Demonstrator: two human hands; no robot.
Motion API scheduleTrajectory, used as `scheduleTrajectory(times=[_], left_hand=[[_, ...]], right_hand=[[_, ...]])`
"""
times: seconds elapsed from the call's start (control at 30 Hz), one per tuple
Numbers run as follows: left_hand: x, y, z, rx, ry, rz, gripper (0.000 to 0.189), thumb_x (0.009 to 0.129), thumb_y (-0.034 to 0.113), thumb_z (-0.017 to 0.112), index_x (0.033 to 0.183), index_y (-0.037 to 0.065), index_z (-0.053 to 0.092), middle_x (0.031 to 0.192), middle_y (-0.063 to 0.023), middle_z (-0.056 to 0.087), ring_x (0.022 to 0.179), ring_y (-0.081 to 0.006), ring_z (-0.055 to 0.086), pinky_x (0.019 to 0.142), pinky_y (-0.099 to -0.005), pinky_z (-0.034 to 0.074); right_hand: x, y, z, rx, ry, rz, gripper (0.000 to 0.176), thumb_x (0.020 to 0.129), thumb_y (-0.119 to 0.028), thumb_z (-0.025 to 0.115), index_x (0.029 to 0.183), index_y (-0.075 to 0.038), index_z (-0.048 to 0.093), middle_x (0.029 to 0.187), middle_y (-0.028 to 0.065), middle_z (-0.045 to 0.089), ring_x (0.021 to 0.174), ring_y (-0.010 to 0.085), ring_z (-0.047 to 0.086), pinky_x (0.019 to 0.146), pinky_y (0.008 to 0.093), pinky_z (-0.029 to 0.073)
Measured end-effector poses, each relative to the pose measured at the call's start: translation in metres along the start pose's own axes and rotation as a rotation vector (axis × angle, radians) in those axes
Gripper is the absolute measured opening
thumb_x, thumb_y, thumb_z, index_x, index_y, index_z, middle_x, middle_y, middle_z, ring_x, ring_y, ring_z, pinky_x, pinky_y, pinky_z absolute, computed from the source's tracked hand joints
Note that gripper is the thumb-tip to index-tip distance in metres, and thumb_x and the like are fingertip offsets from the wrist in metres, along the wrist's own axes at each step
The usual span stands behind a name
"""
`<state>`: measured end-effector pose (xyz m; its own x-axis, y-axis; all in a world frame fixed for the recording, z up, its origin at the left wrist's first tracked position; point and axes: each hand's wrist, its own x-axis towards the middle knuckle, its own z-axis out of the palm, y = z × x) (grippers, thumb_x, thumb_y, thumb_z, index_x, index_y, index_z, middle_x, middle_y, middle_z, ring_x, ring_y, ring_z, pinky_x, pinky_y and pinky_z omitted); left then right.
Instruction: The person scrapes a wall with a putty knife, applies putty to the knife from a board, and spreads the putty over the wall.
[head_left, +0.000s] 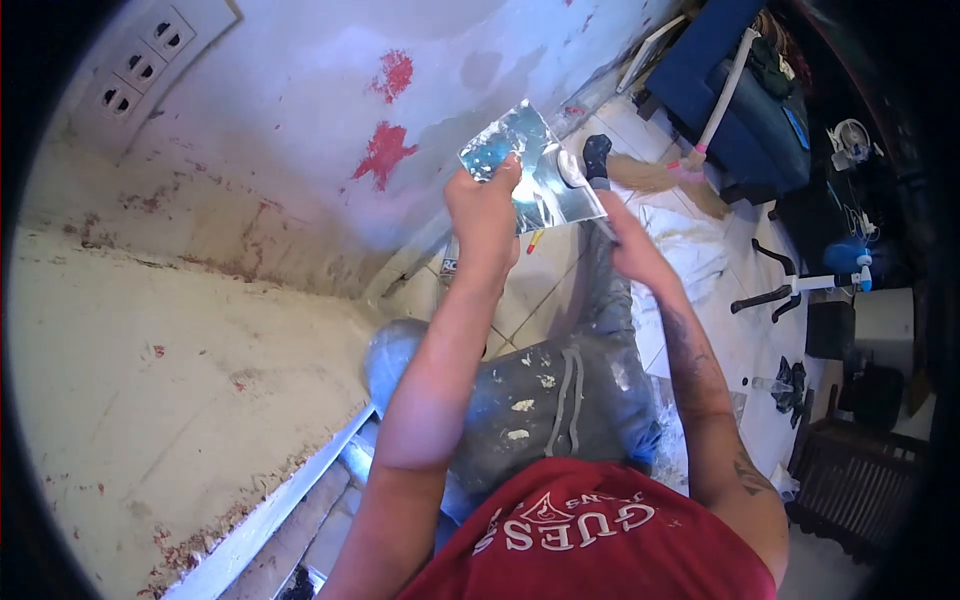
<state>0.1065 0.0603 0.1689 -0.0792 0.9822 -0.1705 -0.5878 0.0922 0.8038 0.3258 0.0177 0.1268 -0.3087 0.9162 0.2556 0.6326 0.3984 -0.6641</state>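
My left hand (485,210) is closed round the near edge of a shiny rectangular metal plate (545,190), its thumb pressed on the upper face. Whitish smears and bluish reflections show on the plate. At its right side my right hand (632,240) grips the handle of a spoon (572,170), whose pale rounded bowl lies against the plate's face. Both hands are raised in front of the wall (300,130), above my paint-spotted grey trousers (520,390).
Peeling red patches (384,152) mark the wall, and a socket panel (140,68) sits at upper left. A broom (690,165) leans by a blue sofa (750,125). White cloth or sheeting (690,255) lies on the tiles. A dark slatted wooden piece (860,480) stands at right.
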Motion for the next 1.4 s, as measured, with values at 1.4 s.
scheduleTrajectory(times=[1.4], left_hand=[[-0.023,-0.002,0.017,0.430,-0.095,0.393,0.015,0.082,0.008,0.059,0.085,-0.007,0.058,0.071,-0.0217,0.061,0.067,-0.0352,0.062,0.062,-0.0391,0.046]], right_hand=[[0.172,-0.151,0.306,0.405,0.540,0.642,0.059,0.070,0.004,0.053,0.124,0.002,0.032,0.115,0.0251,0.036,0.107,0.0396,0.042,0.093,0.0431,0.035]])
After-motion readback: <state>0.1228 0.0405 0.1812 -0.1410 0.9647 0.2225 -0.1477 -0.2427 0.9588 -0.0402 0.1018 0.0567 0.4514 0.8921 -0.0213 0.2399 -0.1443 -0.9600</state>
